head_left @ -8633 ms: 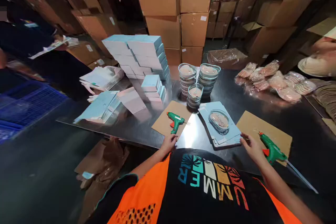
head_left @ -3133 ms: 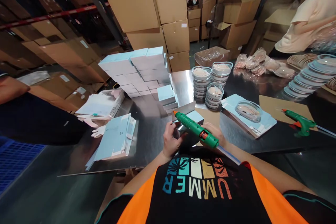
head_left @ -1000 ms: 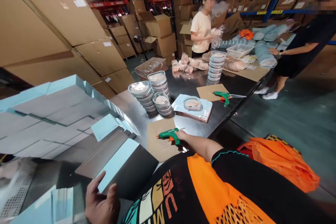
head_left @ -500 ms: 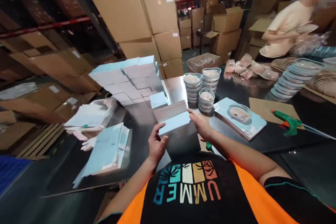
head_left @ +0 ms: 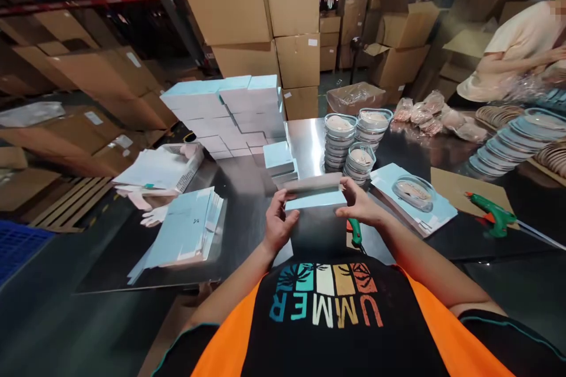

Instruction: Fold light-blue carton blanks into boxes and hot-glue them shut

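Observation:
I hold a half-folded light blue and grey carton [head_left: 315,212] in front of my chest. My left hand [head_left: 277,225] grips its left end and my right hand [head_left: 360,205] grips its right end, fingers pressing on the top flap. A green glue gun [head_left: 354,233] lies on the steel table [head_left: 247,200] just under my right hand, mostly hidden. Beyond the carton stand stacks of clear round lidded trays [head_left: 339,140] and a pile of flat blue carton sheets [head_left: 415,205] with one round tray on top.
Finished blue boxes [head_left: 230,109] are piled at the back left, flat sheets [head_left: 188,232] at the near left. A second green glue gun [head_left: 490,214] rests on cardboard at right. Another person [head_left: 513,53] works at far right. Brown shipping boxes [head_left: 265,6] stand behind.
The carton has come lower and closer to my chest, and both hands have closed in on its ends, pressing the top flap down. The view has tilted slightly.

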`<state>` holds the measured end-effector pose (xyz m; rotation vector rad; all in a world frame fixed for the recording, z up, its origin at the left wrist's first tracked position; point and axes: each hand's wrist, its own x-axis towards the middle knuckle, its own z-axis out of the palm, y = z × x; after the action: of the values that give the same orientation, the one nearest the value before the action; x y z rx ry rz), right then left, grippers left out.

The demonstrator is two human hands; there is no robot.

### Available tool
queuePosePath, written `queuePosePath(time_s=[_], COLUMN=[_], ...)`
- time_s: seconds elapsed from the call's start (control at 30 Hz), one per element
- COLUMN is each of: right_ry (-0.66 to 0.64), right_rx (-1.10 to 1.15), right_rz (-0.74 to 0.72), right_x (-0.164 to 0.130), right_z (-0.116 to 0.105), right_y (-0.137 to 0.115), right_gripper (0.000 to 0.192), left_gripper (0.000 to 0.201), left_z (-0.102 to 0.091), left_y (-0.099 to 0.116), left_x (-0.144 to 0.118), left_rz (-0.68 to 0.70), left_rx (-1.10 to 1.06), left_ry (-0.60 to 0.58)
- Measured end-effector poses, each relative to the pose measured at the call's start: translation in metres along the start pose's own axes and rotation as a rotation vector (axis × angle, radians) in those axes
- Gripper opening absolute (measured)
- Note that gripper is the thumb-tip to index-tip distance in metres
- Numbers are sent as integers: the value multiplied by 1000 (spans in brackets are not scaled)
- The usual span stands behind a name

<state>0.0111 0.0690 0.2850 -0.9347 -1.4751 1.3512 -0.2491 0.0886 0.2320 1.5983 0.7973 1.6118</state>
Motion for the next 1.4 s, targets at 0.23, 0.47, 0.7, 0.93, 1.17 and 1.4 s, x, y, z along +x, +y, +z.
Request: queuePosePath(time_s=[0.23, 0.47, 0.7, 0.93, 1.17, 1.4], right_ry=[17, -80, -59, -65, -18, -54], right_rx=[-254, -431, -392, -320, -267, -434], right_rz=[-209, -290, -263, -264, -213, -232], right_x=[-2, -9, -13, -13, -20, -29], right_z=[5, 8, 15, 28, 46, 69], right_y=[-1, -12, -15, -8, 19, 11], right_gripper=[38, 32, 33, 50, 128, 132], left_gripper=[28, 24, 31, 41, 64, 66], left_z=[-9, -23, -38, -48, -54, -67], left_y=[-8, 5, 20, 38, 49, 63], left_x=[18, 30, 43, 48, 37, 27], left_rz=[187, 301, 409, 372, 519, 617], left_rx=[-142, -83, 6, 176, 222, 318], left_ry=[-152, -388, -571, -694, -761, -818])
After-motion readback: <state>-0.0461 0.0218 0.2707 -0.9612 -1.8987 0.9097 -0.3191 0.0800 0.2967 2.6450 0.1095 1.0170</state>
